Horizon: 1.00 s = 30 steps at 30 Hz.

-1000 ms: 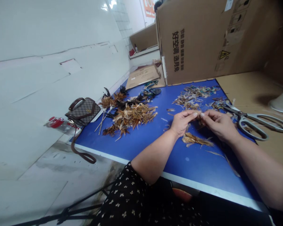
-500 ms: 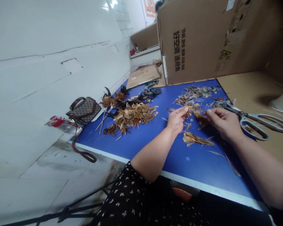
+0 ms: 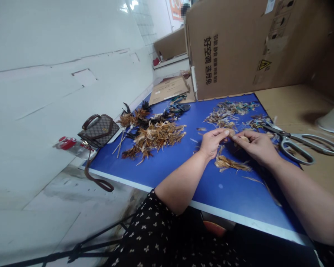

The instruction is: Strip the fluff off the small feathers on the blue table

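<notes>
My left hand (image 3: 211, 142) pinches tan feathers (image 3: 231, 132) between thumb and fingertips above the blue tabletop. Close beside it, my right hand (image 3: 257, 146) is closed on the same feathers, its thumb and forefinger almost meeting the left fingertips. Part of the feathers is hidden by the fingers. Just below the hands lies a loose bunch of golden-brown feathers (image 3: 231, 163). Feather scraps (image 3: 231, 109) are scattered beyond the hands. To the left rests a large pile of brown feather bunches (image 3: 158, 137).
Large scissors (image 3: 300, 144) lie at the right, over the table's edge and cardboard. A big cardboard box (image 3: 233, 48) stands behind. At the left are a brown handbag (image 3: 100, 129) and a plastic bottle (image 3: 74, 146). Black scissors handles (image 3: 180, 107) show beside the feather pile.
My right hand has moved left with its feathers and now nearly touches my left hand. The left hand has shifted slightly right. The feathers on the table look the same.
</notes>
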### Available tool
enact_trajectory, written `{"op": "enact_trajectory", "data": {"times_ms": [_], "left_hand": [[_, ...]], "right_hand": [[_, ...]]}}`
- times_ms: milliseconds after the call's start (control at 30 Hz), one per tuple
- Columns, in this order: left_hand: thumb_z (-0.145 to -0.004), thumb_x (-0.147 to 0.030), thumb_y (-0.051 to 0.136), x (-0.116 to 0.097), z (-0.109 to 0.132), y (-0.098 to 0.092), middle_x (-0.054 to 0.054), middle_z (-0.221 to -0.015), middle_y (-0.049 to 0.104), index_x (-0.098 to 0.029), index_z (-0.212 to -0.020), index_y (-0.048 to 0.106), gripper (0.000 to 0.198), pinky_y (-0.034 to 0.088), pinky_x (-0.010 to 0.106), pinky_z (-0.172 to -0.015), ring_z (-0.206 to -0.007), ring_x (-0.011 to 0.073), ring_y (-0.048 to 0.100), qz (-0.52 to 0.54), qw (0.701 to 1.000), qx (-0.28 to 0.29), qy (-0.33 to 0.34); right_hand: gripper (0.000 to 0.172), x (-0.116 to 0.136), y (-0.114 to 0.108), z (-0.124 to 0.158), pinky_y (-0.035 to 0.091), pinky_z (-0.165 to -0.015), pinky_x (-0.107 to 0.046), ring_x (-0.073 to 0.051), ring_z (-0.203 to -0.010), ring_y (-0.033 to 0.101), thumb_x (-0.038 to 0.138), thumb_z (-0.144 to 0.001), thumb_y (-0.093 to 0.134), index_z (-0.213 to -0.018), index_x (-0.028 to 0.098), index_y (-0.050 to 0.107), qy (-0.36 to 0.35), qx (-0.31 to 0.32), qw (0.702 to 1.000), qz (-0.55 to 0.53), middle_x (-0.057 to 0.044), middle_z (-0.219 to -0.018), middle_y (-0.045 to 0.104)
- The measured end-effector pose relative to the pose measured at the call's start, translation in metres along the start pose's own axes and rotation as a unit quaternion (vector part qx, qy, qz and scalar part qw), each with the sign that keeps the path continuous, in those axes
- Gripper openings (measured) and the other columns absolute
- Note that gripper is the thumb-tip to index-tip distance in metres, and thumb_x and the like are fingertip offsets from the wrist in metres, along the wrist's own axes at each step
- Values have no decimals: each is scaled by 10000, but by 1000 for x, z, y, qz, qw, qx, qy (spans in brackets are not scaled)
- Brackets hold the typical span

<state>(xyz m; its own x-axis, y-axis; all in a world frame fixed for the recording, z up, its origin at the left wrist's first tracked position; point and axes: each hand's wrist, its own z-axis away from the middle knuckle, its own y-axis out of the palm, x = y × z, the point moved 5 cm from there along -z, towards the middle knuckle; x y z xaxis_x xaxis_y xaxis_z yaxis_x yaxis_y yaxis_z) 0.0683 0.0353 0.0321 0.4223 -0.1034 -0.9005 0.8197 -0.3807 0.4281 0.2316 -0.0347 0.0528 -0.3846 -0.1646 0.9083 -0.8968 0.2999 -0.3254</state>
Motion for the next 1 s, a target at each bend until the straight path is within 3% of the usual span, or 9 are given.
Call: {"op": "enact_trajectory", "data": {"times_ms": [233,467,667,800,1000], "left_hand": [[-730,-365,985,8,-5,-4,47,-948,825,-193,-906,867,273,514,324,-868,-844,159,695,52,997,-40,-31],[-668,-459,1024,6,-1,4,89,-999,829,-169,-919,874,412,544,335,-947,-922,186,729,64,997,24,-29],[-695,-400,1036,5,4,11,78,-988,826,-170,-869,830,355,528,383,-1077,-1000,212,756,67,996,27,-49],[-735,-413,1028,5,4,12,72,-970,821,-167,-860,805,354,516,395,-1107,-1029,218,764,62,997,24,-41],[-709,-475,1018,10,0,6,29,-816,788,-181,-816,805,379,555,358,-963,-806,165,708,7,1000,-8,-29]], "right_hand": [[623,4,-1,2,483,-712,-334,-200,-738,602,805,-821,828,-956,198,852,-4,1,1000,-14,-48,-810,764],[523,3,8,1,562,-773,-354,-231,-777,696,754,-819,835,-893,236,846,-3,18,1000,-17,-30,-775,758],[514,-4,9,-1,582,-793,-360,-245,-831,746,751,-832,815,-897,243,858,-11,22,1000,3,-41,-919,831],[520,-4,7,-1,574,-744,-358,-241,-777,723,738,-870,774,-932,232,875,-29,35,998,35,-41,-864,824],[457,9,-5,3,591,-769,-401,-252,-751,703,684,-894,785,-1024,254,868,-78,-42,993,74,-69,-860,823]]}}
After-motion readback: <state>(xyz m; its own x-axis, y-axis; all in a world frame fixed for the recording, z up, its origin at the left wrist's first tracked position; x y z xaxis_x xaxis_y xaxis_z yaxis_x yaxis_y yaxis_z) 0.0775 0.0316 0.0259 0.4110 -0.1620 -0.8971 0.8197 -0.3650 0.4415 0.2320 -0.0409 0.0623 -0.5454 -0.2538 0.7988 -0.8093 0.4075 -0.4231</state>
